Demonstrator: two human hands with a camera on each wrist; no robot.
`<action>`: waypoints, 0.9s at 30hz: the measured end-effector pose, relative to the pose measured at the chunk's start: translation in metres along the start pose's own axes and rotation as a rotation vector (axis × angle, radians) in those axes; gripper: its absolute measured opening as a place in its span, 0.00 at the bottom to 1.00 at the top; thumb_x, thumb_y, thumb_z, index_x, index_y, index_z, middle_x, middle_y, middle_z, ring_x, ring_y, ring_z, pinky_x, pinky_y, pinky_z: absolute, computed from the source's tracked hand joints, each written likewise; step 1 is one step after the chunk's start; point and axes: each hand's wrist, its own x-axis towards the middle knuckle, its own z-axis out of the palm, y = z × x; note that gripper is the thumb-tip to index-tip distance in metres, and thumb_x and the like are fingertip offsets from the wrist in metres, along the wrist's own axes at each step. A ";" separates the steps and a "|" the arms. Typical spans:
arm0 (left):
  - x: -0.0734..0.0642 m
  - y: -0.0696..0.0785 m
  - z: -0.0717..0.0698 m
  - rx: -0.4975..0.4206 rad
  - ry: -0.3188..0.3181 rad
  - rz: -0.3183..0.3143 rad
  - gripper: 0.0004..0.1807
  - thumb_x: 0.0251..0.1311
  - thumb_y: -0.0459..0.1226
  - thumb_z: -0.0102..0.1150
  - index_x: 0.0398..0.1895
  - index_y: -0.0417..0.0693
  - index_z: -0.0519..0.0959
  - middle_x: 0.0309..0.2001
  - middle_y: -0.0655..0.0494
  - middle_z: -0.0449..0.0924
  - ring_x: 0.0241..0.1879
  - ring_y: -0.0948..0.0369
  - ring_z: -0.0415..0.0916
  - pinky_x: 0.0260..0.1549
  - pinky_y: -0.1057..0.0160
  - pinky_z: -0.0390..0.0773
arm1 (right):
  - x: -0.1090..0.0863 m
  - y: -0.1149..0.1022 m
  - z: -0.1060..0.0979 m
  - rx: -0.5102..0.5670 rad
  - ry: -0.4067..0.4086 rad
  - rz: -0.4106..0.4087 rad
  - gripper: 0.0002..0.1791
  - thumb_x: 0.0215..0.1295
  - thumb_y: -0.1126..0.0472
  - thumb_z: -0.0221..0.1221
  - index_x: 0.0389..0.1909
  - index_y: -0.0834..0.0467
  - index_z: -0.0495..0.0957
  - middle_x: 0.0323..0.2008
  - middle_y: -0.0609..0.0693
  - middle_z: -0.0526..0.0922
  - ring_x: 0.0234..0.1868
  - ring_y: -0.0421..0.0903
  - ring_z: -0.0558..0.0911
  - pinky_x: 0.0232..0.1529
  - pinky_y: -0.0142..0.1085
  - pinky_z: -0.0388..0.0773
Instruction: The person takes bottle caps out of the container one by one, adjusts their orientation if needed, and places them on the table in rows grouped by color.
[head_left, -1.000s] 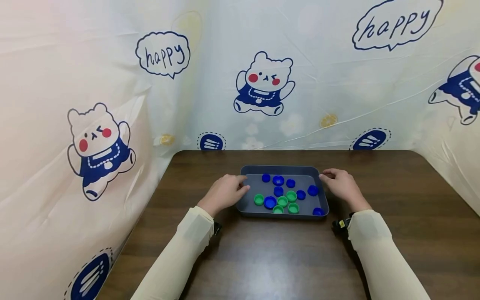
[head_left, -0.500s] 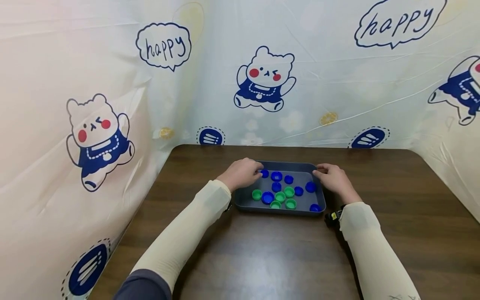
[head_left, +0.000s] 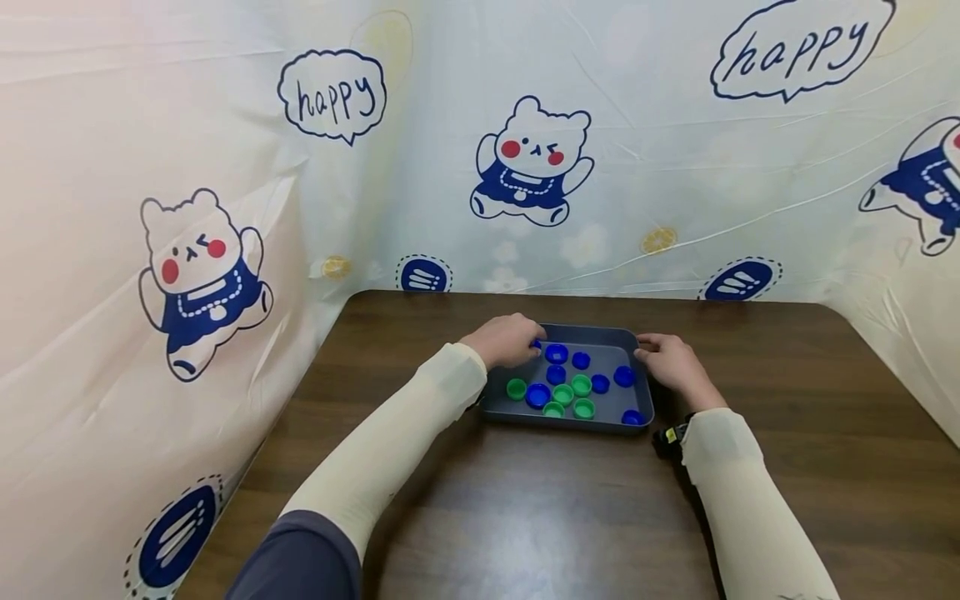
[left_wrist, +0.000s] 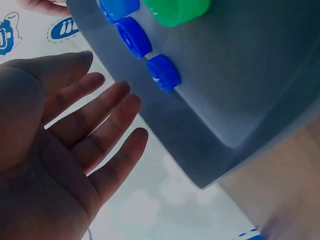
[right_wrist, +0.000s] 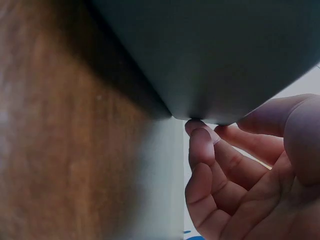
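A dark grey rectangular tray (head_left: pixel 611 337) lies on the table, holding several blue and green bottle caps. My left hand (head_left: pixel 506 340) reaches over its far left part, fingertips right at a blue cap (head_left: pixel 536 343). In the left wrist view the left hand's fingers (left_wrist: pixel 115 165) are spread and loosely bent, with nothing between them, beside a blue cap (left_wrist: pixel 163 73) and a green cap (left_wrist: pixel 177 10). My right hand (head_left: pixel 675 367) holds the tray's far right corner; its curled fingers (right_wrist: pixel 201 150) press the outer wall, with the thumb tip hidden behind the rim.
The brown wooden table (head_left: pixel 570 508) extends around the tray on all sides. Behind it hangs a pale curtain (head_left: pixel 637 150) printed with bears and lettering. More blue caps, such as one cap (head_left: pixel 632 417) in the near right corner, lie in the tray.
My left hand has moved from the tray's left edge inward and away from me, over the far left blue cap. The right hand stays at the tray's right side.
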 end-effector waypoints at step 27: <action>0.020 0.010 -0.004 -0.026 -0.038 -0.030 0.18 0.68 0.41 0.57 0.59 0.49 0.79 0.54 0.54 0.80 0.47 0.60 0.78 0.52 0.57 0.76 | 0.013 0.015 0.008 0.243 0.006 -0.086 0.28 0.73 0.56 0.54 0.69 0.66 0.64 0.62 0.68 0.70 0.58 0.62 0.74 0.51 0.51 0.77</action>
